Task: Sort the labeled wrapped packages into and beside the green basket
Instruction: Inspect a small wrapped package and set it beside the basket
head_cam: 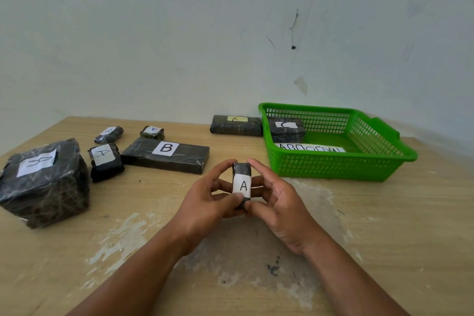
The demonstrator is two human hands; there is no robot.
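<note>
Black-wrapped small pkg point(242, 185), white label "A" facing me, upright, held off the table point(384, 226) btw both hands. (me)

Grip on each side? (QA)

Left hand point(205, 202): thumb on the label's low edge, index curled over the top end, so pinching it. Right hand point(279, 205): same, thumb low, index on top, other fingers loosely curled behind. Both hold that one pkg. (me)

Where's it vs the bin? (QA)

Near the green basket point(341, 169), off its front-left corner, not touching. Basket sits right side of table, close to the wall. (me)

Anything inside? (QA)

One dark pkg labeled "C" point(287, 131) in the back-left corner, plus a white paper strip point(310, 148) w/ printed letters lying on the floor of it; can't read it fully. (me)

Outside it? (QA)

Long "A" pkg point(236, 126) just beside the basket's left wall, by the wall. Flat "B" pkg point(166, 155) center-left. Next to that, a small "A" pkg point(105, 161). Behind them two little pkgs: left one point(109, 134) label too small to tell, right one point(152, 132) looks like an upside-down "A". Big bulky pkg point(43, 182) far left, label turned sideways, prob. "B" but not sure. All resting on the wood top, apart from my hands. (me)
</note>
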